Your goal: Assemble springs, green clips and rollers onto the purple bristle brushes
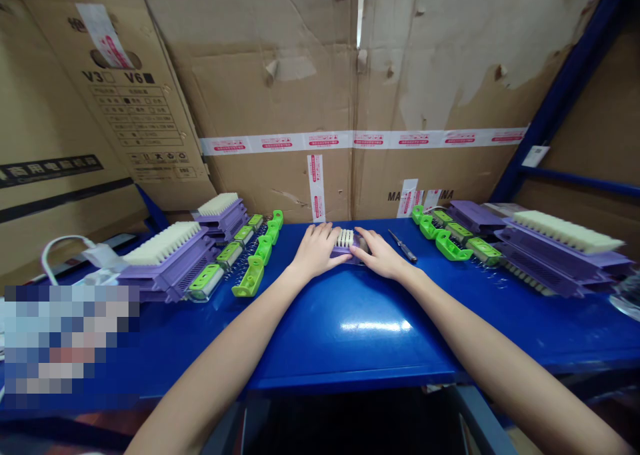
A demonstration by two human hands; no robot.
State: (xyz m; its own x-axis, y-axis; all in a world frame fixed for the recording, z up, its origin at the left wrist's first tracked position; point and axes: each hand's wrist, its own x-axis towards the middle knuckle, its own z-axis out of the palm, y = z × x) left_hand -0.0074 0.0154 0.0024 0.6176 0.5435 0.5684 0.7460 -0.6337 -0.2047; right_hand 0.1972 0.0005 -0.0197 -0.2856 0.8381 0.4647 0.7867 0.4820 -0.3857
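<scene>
At the back middle of the blue table [350, 341], both hands are on a small purple part with rows of cream bristles [345, 239]. My left hand [315, 249] covers its left end, fingers over the top and thumb along the front. At the other end, my right hand [379, 253] grips it with the thumb in front, beside something clear that the fingers partly hide. Just right of that hand lies a dark-handled screwdriver [404, 247].
Purple parts with cream bristles [163, 245] are stacked at left, more purple bristled parts [565, 231] at right. Green-topped clear pieces [206, 280], green brackets [249, 277] and loose springs lie between. A white charger [105, 255] sits far left. Cardboard [280, 95] walls the back.
</scene>
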